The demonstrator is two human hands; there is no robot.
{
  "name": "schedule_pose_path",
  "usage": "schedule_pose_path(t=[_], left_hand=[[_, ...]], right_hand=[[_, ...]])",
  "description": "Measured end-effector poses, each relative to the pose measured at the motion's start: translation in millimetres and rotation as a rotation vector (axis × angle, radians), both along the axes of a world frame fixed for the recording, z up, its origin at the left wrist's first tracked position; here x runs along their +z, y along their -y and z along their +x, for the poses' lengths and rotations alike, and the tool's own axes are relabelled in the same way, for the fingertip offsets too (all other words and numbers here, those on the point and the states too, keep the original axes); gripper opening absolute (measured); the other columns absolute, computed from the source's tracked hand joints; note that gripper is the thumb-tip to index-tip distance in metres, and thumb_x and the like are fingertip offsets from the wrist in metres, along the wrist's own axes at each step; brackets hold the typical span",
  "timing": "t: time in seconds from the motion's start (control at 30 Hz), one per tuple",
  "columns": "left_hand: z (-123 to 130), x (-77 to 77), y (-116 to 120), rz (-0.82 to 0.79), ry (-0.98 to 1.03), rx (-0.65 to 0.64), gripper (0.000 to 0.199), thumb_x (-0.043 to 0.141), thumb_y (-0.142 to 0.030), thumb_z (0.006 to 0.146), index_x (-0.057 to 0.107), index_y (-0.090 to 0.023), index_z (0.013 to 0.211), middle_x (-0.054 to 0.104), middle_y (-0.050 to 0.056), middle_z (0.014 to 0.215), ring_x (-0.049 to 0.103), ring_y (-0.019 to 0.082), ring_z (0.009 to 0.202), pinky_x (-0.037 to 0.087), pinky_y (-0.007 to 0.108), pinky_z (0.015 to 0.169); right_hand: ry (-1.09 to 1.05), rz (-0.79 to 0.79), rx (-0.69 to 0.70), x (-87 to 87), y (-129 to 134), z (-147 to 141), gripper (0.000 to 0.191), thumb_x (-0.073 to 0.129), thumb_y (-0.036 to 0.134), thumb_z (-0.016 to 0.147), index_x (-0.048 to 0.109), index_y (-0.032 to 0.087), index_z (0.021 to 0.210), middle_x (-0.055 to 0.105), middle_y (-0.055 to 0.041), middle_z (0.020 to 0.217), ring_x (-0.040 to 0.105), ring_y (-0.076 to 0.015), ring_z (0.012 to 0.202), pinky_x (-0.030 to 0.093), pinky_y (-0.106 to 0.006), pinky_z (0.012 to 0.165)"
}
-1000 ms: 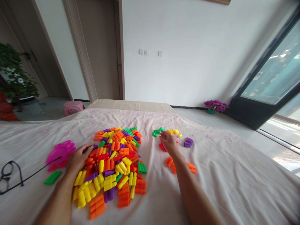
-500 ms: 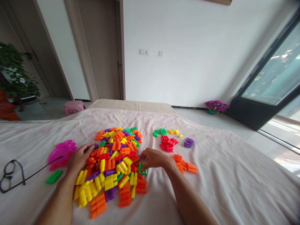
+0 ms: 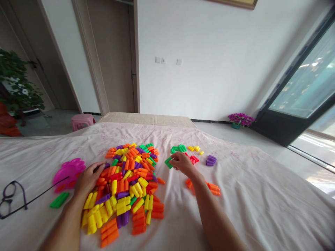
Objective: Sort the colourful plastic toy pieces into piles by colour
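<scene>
A broad, creased, pinkish-white cloth with faint flowers (image 3: 261,198) spreads beneath the right hand (image 3: 184,164). Bare cloth lies far right of the grip; its right edge slopes off well beyond that, so there is ample open room on this side. The wrinkles could catch or tip a small block.

Left of the grip, a gap of cloth apart, sits a loose heap of multicoloured, ribbed plastic blocks (image 3: 131,184); its uneven edge would probably slide if knocked. The left hand (image 3: 90,176) curves against the heap's far side from the grip; whether it pinches anything, I cannot tell.

Smaller clusters leave less room close by: bright orange tube-shaped blocks (image 3: 214,188) nearer than the grip, partly behind the forearm; red ribbed blocks (image 3: 194,159) just behind the fingers; green ribbed blocks (image 3: 178,149) just beyond; purple tube-shaped blocks (image 3: 210,160) to the right.

Smallest is a single green ridged plastic block (image 3: 168,162), pinched between the right thumb and fingers, jutting left. It should be light, stiff, smooth enough to slip but hardly fragile; a pinch across its flat sides should suit it.
</scene>
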State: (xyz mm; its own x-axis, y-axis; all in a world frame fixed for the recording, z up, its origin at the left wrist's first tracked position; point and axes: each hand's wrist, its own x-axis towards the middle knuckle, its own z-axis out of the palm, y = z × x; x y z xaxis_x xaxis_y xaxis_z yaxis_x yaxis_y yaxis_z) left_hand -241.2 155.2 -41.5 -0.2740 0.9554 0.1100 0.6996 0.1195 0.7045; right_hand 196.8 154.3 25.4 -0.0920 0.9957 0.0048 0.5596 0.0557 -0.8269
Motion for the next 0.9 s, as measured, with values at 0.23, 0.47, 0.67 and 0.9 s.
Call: schedule_pose_path(t=[0.23, 0.47, 0.67, 0.9], left_hand=[[0, 0.1, 2, -0.003, 0.018, -0.006, 0.051, 0.047, -0.061, 0.082, 0.068, -0.027, 0.113, 0.070, 0.004, 0.114, 0.063, 0.026, 0.107, 0.047, 0.034, 0.091], [0, -1.3, 0, 0.011, 0.016, -0.012, 0.052, 0.046, -0.062, 0.082, 0.068, -0.026, 0.113, 0.070, 0.005, 0.114, 0.063, 0.027, 0.107, 0.047, 0.035, 0.089], [0, 0.0, 0, 0.005, 0.002, 0.000, 0.049, 0.046, -0.060, 0.083, 0.068, -0.027, 0.112, 0.070, 0.003, 0.114, 0.063, 0.025, 0.107, 0.047, 0.032, 0.088], [0, -2.1, 0, 0.008, 0.027, -0.016, 0.048, 0.046, -0.059, 0.084, 0.066, -0.029, 0.115, 0.070, 0.001, 0.116, 0.062, 0.023, 0.109, 0.046, 0.029, 0.090]], right_hand=[[0.038, 0.138, -0.344, 4.1, -53, 44, 0.038, 0.059, 0.029, 0.075, 0.062, 0.014, 0.109, 0.071, -0.0058, 0.084, 0.065, -0.0168, 0.069, 0.048, -0.025, 0.059], [0.633, 0.044, -0.360, 18.3, -73, 66, 0.069, 0.076, 0.049, 0.062, 0.059, 0.017, 0.121, 0.061, -0.0189, 0.120, 0.057, -0.0326, 0.111, 0.045, -0.038, 0.084], [0.784, -0.182, -0.269, 22.3, -90, 46, 0.068, 0.080, 0.049, 0.054, 0.062, 0.019, 0.112, 0.064, -0.0130, 0.114, 0.062, -0.0312, 0.102, 0.046, -0.037, 0.080], [0.742, -0.129, -0.283, 9.8, -107, 33, 0.059, 0.073, 0.039, 0.068, 0.059, 0.016, 0.120, 0.060, -0.0127, 0.120, 0.063, -0.0238, 0.099, 0.046, -0.025, 0.071]])
